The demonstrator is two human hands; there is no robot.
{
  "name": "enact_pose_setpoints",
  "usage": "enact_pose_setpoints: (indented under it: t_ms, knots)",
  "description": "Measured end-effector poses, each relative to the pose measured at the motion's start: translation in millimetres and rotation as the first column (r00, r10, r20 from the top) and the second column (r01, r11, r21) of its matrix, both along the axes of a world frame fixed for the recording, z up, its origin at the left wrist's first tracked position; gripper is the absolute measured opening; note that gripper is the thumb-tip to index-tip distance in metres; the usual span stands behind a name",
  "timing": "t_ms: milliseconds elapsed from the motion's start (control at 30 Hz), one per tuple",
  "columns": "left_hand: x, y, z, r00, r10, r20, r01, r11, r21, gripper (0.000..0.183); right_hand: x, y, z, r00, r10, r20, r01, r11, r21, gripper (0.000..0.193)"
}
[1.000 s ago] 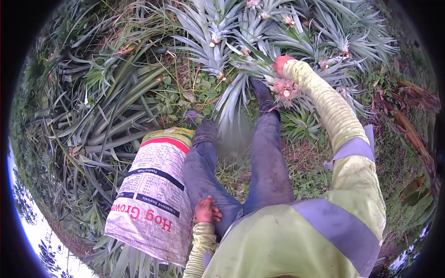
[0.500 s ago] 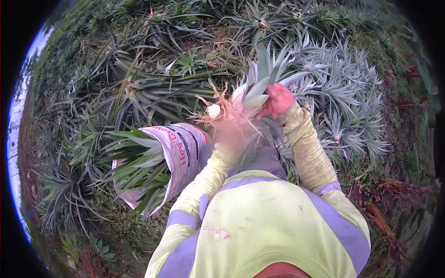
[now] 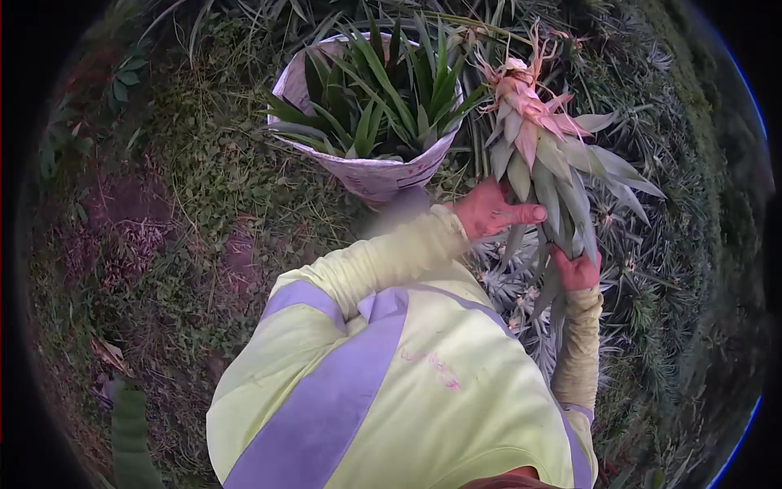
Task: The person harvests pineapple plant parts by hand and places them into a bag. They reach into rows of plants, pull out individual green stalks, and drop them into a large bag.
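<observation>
A pineapple sucker (image 3: 554, 155) is tilted with its pink, rooty base up and its grey-green leaves hanging down. My right hand (image 3: 577, 267) is closed around the lower leaves. At the sucker's left side is my left hand (image 3: 489, 212), its thumb stretched out across the leaf edge and apart from the fingers. Its other fingertips are partly hidden by leaves. Left of the plant stands a whitish woven sack (image 3: 375, 175), its mouth open, packed with green pineapple suckers (image 3: 383, 98).
Silvery pineapple suckers (image 3: 509, 285) lie in a mass below and behind my hands. Weeds and low grass (image 3: 204, 163) cover the ground to the left. More pineapple plants (image 3: 652, 285) spread along the right. A broad green leaf (image 3: 130, 440) sticks up at lower left.
My view and body have turned left, so the sack now appears upper middle. The sucker's base has swung upward, and my right hand is now lower on its leaves; my left hand has left the base.
</observation>
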State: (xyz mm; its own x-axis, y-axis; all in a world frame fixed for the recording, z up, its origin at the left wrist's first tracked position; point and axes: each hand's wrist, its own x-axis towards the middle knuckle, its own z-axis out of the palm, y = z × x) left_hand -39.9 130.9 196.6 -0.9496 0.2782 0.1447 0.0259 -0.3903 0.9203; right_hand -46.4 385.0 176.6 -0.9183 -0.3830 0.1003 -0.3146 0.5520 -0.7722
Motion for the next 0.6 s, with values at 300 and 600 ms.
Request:
enact_pose_setpoints:
  t_ms: [300,600]
  knots:
    - [49,-128,-93,0.455,0.337,0.824,-0.582,0.813,-0.011,0.062,-70,-74,205,0.885,0.406,-0.227,-0.269,0.846,0.461,0.081]
    - [64,-132,-196,0.424,0.565,0.708,-0.87,0.471,0.145,0.051,-95,-230,251,0.535,0.827,-0.173,-0.207,0.327,0.922,0.072]
